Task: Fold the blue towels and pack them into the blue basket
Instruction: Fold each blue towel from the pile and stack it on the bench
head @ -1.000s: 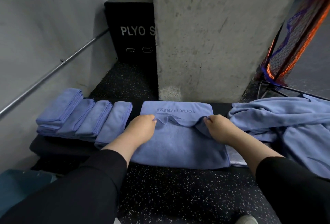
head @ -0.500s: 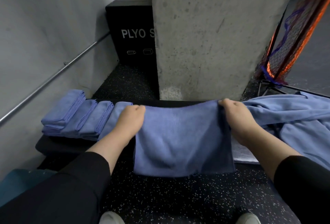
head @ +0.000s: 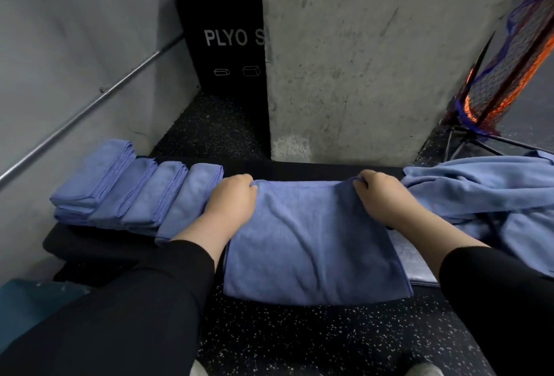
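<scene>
On the low black desk [head: 99, 248]: four folded towels [head: 141, 192] lined up left. Both hands, left [head: 230, 204] and right [head: 386, 198], pinch a half-folded towel's [head: 311, 243] far edge. Unfolded pile [head: 491, 195] remains right; basket corner [head: 27, 300] nothing visibly packed.

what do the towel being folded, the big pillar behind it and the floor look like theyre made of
Towel: soft matte blue cloth, probably microfibre, going by its fine nap, stitched hem and soft creases. Pillar: bare concrete, rough grey with pits and blotches. Floor: looks like black rubber matting, dull and grainy with pale flecks.
</scene>
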A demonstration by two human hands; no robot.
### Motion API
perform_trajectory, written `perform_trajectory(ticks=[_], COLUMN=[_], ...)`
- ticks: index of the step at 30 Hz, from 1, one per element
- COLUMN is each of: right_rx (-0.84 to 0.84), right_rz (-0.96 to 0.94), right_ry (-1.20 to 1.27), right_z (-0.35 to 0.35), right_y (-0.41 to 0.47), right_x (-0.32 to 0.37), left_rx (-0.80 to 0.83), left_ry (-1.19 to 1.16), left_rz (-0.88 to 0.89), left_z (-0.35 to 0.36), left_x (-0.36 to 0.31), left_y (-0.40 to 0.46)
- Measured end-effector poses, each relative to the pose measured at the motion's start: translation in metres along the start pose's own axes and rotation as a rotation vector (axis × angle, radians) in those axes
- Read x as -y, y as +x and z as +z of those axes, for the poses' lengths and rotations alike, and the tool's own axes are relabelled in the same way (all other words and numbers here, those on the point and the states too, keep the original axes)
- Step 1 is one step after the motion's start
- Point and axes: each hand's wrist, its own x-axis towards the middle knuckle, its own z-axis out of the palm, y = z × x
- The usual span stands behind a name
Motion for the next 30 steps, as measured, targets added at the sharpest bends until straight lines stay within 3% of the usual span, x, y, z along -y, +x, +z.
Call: perform_trajectory(ticks=[9, 13, 17, 26, 30], right_rx=[-0.069, -0.075, 0.013, 0.096, 0.067], right_rz=[0.105, 0.019, -0.083, -0.042, -0.048], right_ry=[-0.058, -0.097, -0.299, -0.322, -0.197], right_z=[-0.001, 0.008, 0.018, 0.012, 0.004], right_y=[0.027, 0.027, 0.024, 0.022, 0.014], right_x=[-0.006, -0.009, -0.009, -0.002, -0.003], left_rx=[-0.033, -0.04, -0.03, 0.062, 0.084], left_ry=[0.03, 0.141, 0.37, 0.392, 0.259], left_rz=[-0.131, -0.011, 0.195, 0.198, 0.213], left_z=[0.006, 0.011, 0.022, 0.015, 0.003], left_x=[0.006, -0.001, -0.005, -0.008, -0.007], left_y=[0.031, 0.027, 0.029, 0.025, 0.017])
